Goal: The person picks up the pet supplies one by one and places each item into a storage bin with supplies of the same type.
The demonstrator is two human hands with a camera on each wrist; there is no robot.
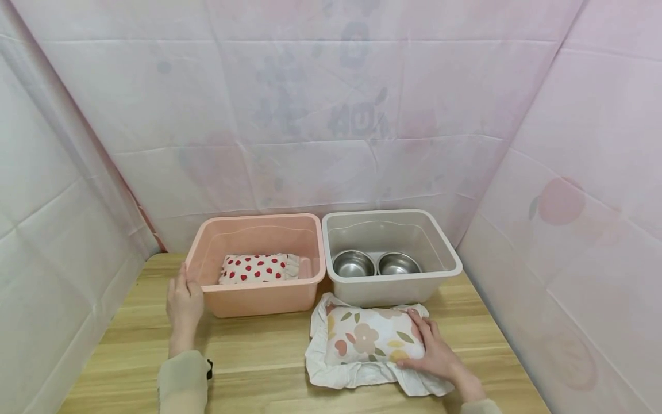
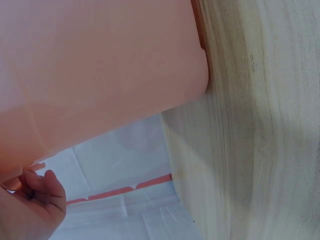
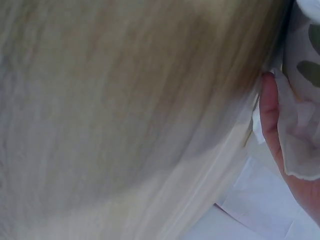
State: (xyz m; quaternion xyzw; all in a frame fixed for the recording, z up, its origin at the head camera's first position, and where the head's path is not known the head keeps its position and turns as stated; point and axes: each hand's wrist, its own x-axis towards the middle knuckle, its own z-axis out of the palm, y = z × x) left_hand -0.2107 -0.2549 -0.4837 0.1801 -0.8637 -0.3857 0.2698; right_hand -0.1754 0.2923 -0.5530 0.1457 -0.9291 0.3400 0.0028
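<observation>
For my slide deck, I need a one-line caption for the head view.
Left hand touches a pink bin while right hand rests on a floral pillow on the wooden table.

Both hands are bare, with no rings or watch showing. The left hand (image 1: 183,302) comes out of a loose, pale beige sleeve (image 1: 183,382) with a small dark tab at its cuff. The right hand (image 1: 433,351) shows a sliver of the same beige cuff.
</observation>
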